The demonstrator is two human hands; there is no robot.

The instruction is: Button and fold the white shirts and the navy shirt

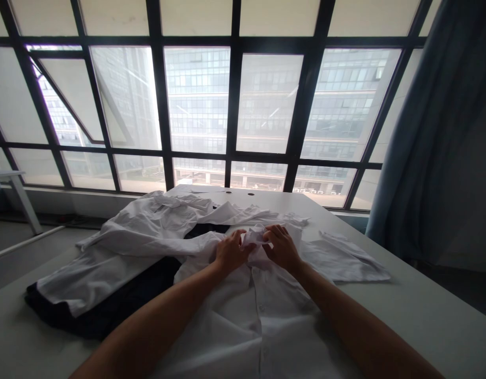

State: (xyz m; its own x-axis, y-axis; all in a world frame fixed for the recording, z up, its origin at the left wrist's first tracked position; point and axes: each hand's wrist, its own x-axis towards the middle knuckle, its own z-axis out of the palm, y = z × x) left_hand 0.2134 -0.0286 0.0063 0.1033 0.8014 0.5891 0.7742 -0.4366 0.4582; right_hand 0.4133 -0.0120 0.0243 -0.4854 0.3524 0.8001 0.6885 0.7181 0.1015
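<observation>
The shirt's far edge (254,236) is pinched by left hand (232,251) and right hand (282,247). Seemingly soft and light, it is best gripped there.

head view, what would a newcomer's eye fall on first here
The bright window with its dark bars fills the upper half. Below it, near the middle, the left hand and right hand hold the far end of a white shirt. To the left, rumpled white clothes lie partly over dark cloth.
</observation>
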